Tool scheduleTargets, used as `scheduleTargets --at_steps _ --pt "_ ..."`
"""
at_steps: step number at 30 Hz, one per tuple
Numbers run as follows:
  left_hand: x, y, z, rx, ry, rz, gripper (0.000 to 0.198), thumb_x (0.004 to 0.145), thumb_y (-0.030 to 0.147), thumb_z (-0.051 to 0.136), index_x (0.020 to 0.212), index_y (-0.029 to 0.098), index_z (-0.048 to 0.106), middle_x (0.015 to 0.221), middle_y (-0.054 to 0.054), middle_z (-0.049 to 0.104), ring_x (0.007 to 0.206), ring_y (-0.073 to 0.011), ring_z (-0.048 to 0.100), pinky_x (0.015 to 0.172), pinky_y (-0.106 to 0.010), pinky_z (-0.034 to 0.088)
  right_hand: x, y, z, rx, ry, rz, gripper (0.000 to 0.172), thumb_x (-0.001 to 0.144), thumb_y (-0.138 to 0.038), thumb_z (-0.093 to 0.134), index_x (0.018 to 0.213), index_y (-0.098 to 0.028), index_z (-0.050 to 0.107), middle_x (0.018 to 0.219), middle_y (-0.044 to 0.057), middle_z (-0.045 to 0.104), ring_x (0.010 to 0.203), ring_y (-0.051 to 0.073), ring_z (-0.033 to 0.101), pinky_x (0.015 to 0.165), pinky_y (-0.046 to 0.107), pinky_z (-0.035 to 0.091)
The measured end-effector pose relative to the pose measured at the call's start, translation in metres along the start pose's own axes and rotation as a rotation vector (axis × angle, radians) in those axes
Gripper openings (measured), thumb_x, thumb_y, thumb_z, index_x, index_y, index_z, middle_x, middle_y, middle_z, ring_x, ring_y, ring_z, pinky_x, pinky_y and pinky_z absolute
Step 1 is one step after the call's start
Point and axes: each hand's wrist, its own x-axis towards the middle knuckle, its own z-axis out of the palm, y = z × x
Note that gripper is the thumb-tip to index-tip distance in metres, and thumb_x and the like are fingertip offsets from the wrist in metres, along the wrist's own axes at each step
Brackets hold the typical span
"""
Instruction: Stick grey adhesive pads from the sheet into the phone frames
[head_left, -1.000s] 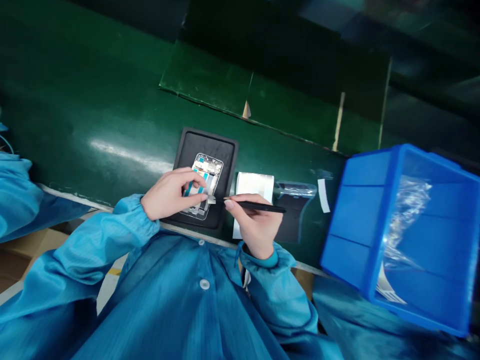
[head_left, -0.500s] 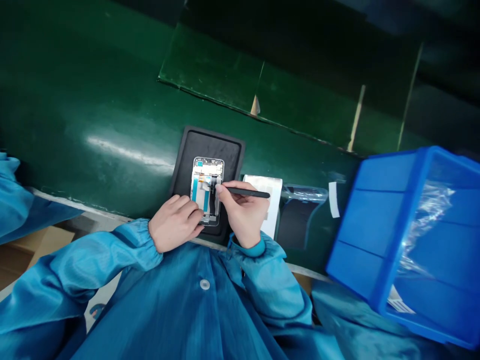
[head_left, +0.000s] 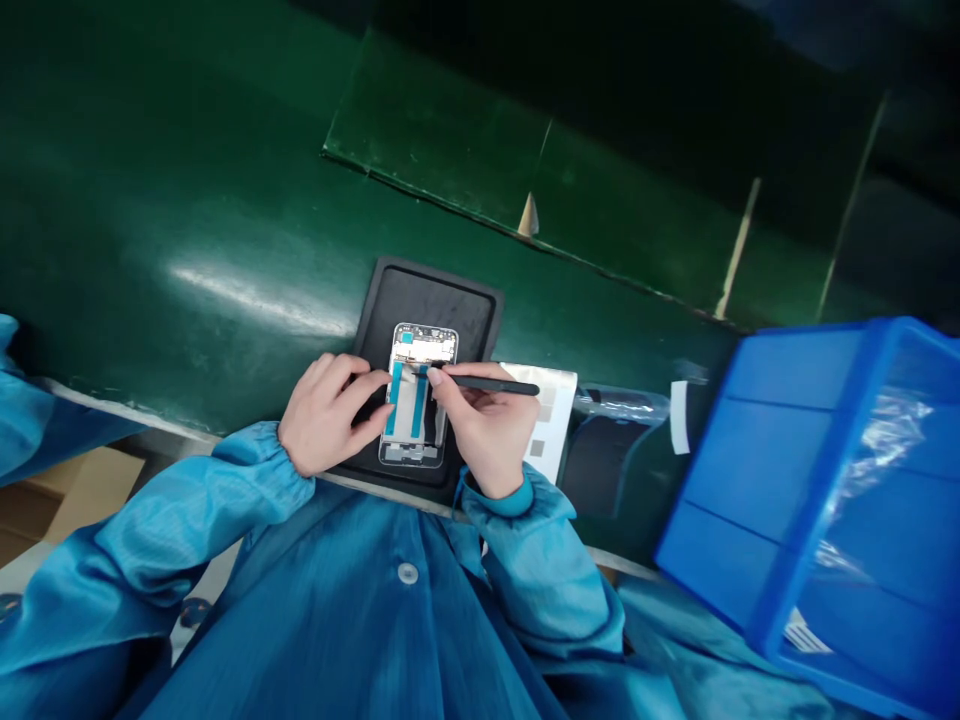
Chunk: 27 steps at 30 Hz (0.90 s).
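An opened smartphone (head_left: 407,410), its inside showing white parts and blue strips, lies in a shallow black tray (head_left: 442,288). My left hand (head_left: 328,412) is at the phone's left edge, thumb and forefinger apart, the fingertips at or touching the frame. In my right hand (head_left: 491,430) are slim black tweezers (head_left: 491,384), pinched between thumb and fingers and pointing left. Their tip is over the upper middle of the phone, just below the bright board; whether it grips anything is too small to tell. My right fingertips cover part of the phone's right edge.
Right of the tray lie a white printed sheet (head_left: 551,410), a dark sheet in clear film (head_left: 604,460) and a white strip (head_left: 679,417). A blue bin (head_left: 742,450) with clear plastic stands at the right. Another person's blue sleeve (head_left: 45,425) shows at the left edge.
My left hand has drawn back left from the phone's lower part, its fingers spreading. The dark and orange ribbon piece across the phone's middle no longer shows there. The tweezers' tip remains over the phone.
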Motion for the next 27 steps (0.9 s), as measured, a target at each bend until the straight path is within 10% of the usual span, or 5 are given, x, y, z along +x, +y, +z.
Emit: scheduleTargets --at_steps 27 --pt "-0.0002 -0.0005 0.0024 0.035 -0.018 0.023 0.025 0.093 0.028 0.059 0.111 0.015 0.069 0.098 -0.011 0.063 0.086 -0.0232 0.055 0.076 -0.038 0.050 -0.0011 0.0038 0.0008 -0.014 0.013 -0.024 0.016 0.076 -0.032 0.083 0.081 -0.021 0.074 0.075 0.001 0.077 0.065 0.018 0.074 0.061 0.030 0.064"
